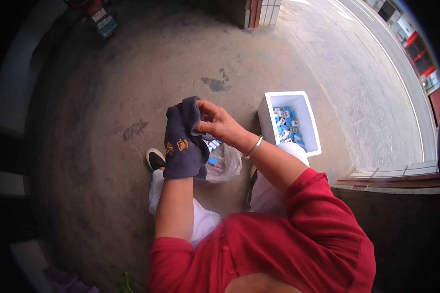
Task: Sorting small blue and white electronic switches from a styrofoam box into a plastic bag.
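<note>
A dark grey-blue cloth (181, 155) with yellow embroidered characters wraps over my left hand, hiding its fingers; only the bare left forearm (174, 208) shows below it. My right hand (220, 122) pinches a folded edge of this cloth near its top, thumb against fingers. Partly behind the cloth, on the floor between my feet, is a clear plastic bag (229, 166) holding mahjong tiles (212, 161) with blue backs. To the right stands a white foam box (314, 124), where many blue and white mahjong tiles (286, 124) lie jumbled, some face up.
Stained concrete floor (176, 62) surrounds me. My black shoe (156, 159) is left of the bag, and my right knee overlaps the foam box's near edge. A tiled pillar (269, 13) rises at the top. Beyond the right side runs a road (385, 66). Green leaves (126, 282) show at the bottom.
</note>
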Tool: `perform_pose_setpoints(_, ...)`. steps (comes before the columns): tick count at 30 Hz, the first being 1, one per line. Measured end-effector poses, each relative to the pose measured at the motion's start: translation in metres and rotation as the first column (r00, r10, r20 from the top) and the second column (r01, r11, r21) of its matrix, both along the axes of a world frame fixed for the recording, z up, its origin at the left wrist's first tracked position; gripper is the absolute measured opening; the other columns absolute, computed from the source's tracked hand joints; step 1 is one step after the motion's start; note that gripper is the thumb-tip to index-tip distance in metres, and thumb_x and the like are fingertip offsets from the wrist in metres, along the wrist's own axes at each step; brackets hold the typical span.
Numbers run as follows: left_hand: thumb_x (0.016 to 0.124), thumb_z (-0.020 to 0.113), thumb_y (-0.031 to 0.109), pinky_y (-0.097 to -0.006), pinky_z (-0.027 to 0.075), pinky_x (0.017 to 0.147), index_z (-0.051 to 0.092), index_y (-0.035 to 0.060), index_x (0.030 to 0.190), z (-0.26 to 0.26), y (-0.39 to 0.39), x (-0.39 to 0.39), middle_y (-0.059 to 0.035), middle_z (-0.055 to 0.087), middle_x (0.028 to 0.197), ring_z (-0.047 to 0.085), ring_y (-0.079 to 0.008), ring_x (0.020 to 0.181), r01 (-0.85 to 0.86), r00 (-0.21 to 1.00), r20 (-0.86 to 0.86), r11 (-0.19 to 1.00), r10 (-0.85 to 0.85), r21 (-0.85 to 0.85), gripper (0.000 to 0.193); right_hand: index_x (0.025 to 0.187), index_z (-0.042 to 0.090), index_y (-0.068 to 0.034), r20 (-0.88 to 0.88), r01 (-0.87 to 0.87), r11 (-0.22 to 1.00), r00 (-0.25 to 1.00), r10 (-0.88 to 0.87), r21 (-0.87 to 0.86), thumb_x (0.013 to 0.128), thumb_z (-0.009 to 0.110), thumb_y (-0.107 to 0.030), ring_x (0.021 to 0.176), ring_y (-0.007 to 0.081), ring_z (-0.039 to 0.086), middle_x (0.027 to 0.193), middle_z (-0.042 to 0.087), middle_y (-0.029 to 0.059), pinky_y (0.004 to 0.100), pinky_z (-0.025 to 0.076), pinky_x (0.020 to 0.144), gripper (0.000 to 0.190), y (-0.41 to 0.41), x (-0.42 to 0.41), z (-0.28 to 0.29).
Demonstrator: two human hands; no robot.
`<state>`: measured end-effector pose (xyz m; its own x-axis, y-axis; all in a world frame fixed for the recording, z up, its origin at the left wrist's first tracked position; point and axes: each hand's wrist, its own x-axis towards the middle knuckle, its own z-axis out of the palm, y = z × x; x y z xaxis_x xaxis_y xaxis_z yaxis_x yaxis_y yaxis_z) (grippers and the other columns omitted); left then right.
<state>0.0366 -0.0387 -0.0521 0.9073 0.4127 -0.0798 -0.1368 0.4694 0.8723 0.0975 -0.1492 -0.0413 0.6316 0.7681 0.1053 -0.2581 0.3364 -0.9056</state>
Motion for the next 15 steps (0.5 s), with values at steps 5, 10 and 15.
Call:
perform_pose_setpoints(5, 0.087, 0.061, 0.012, -0.0318, 0.047, 0.083, 0.051, 0.0056, 0.114, 0.020, -0.002, -0.007, -0.0057, 0.055, 0.105, 0.056, -0.0174, 0.097, -0.035, 0.999, 0.032, 0.079, 0.038, 0.996, 0.030, 0.118, 0.055, -0.003, -0.058, 0.002, 0.999, 0.998, -0.004, -0.034, 0.081, 0.069, -0.006, 0.097, 0.0121, 0.058, 0.107, 0.061, 0.0019, 0.0262, 0.045, 0.090, 0.039, -0.001, 0.008, -0.004)
perform_pose_setpoints(10, 0.088, 0.056, 0.018, -0.0372, 0.040, 0.097, 0.046, 0.0023, 0.126, 0.024, -0.010, -0.016, -0.0148, 0.053, 0.123, 0.051, -0.0315, 0.114, -0.056, 0.998, 0.061, 0.168, -0.024, 0.984, 0.042, 0.113, 0.058, 0.000, -0.108, -0.013, 1.000, 0.994, 0.015, 0.013, 0.082, 0.069, -0.010, 0.094, 0.0139, 0.061, 0.097, 0.066, 0.0055, 0.0267, 0.048, 0.087, 0.034, -0.009, 0.015, 0.001)
perform_pose_setpoints(15, 0.086, 0.059, 0.023, -0.0347, 0.040, 0.096, 0.044, -0.0006, 0.127, 0.023, 0.001, -0.014, -0.0158, 0.052, 0.122, 0.053, -0.0287, 0.112, -0.039, 0.990, 0.069, 0.230, -0.125, 0.972, 0.050, 0.103, 0.064, 0.001, -0.200, -0.063, 0.994, 0.977, 0.080, 0.090, 0.084, 0.066, -0.011, 0.090, 0.0121, 0.061, 0.093, 0.067, 0.0046, 0.0283, 0.047, 0.087, 0.022, -0.011, 0.015, -0.002)
